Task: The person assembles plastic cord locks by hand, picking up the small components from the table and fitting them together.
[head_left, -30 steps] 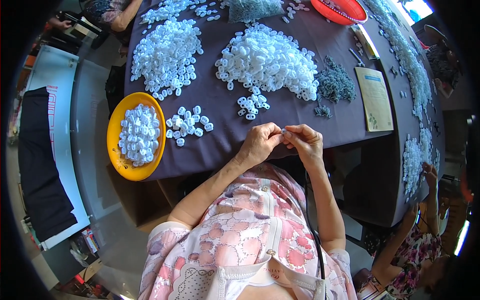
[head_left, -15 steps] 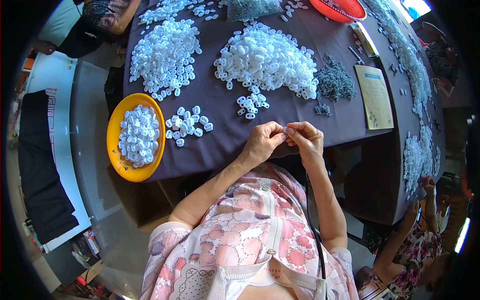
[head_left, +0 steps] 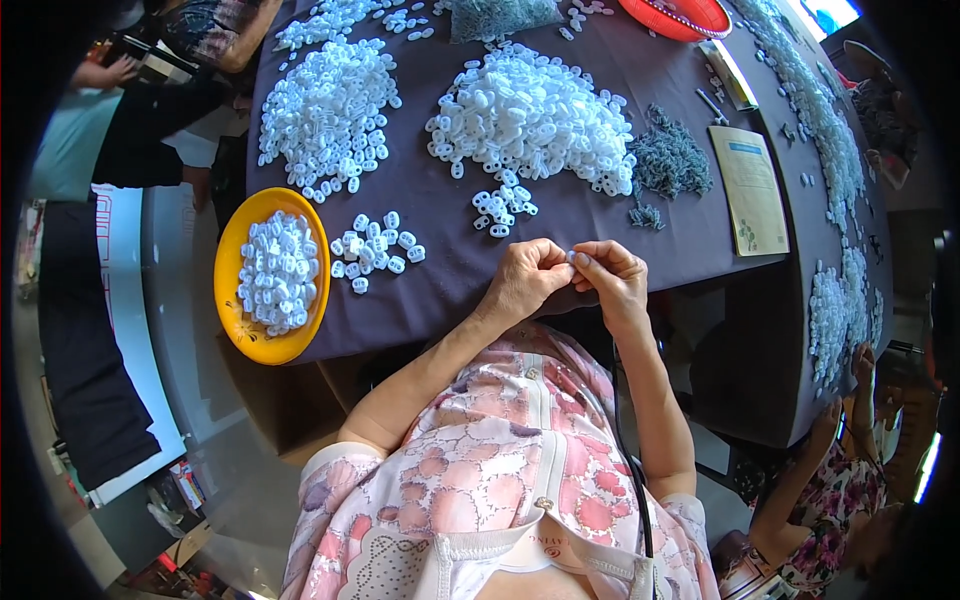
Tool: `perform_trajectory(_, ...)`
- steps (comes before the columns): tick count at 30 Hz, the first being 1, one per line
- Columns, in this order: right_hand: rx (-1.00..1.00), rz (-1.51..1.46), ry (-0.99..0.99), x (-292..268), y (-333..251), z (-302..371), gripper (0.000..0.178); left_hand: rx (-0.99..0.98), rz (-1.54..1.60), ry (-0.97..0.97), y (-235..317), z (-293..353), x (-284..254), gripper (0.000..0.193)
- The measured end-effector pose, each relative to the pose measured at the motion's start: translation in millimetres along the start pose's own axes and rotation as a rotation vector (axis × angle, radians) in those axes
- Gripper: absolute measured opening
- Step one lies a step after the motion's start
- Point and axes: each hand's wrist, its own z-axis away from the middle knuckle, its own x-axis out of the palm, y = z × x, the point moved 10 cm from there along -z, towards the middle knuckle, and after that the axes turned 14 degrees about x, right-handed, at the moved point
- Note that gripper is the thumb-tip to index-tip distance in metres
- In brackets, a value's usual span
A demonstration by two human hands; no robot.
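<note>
My left hand (head_left: 528, 270) and my right hand (head_left: 612, 275) meet just off the table's near edge, thumbs and forefingers pinched together. Between the fingertips shows a small white plastic piece (head_left: 571, 257), mostly covered by them. Ahead of my hands lies a small cluster of white oval two-hole pieces (head_left: 503, 208), with a large heap of white plastic pieces (head_left: 530, 115) behind it. Right of that heap is a tangled pile of tiny grey parts (head_left: 672, 155), perhaps springs. Loose white pieces (head_left: 376, 246) lie to the left, beside a yellow dish (head_left: 230, 300) filled with similar ones.
The dark-clothed table (head_left: 440, 270) also bears a second white heap (head_left: 325, 110), a clear bag of grey parts (head_left: 500, 18), a red basket (head_left: 685, 18) and a tan booklet (head_left: 750, 190). Other people sit right and stand far left. An open carton (head_left: 290, 400) is below the dish.
At the far left, a person has shifted, and a hand and dark-trousered legs now show more. My two hands keep nearly the same pinch and place.
</note>
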Motion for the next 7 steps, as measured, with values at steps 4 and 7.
perform_trajectory(4, -0.037, 0.029, 0.029, -0.3, -0.6, 1.4, 0.009, 0.013, -0.007, 0.040, -1.2, -0.9, -2.8, 0.013)
perform_trajectory(7, 0.012, 0.013, -0.026, 1.1, 1.6, -1.0, 0.009, -0.037, 0.045, 0.037, -3.1, 0.4, -2.7, 0.013)
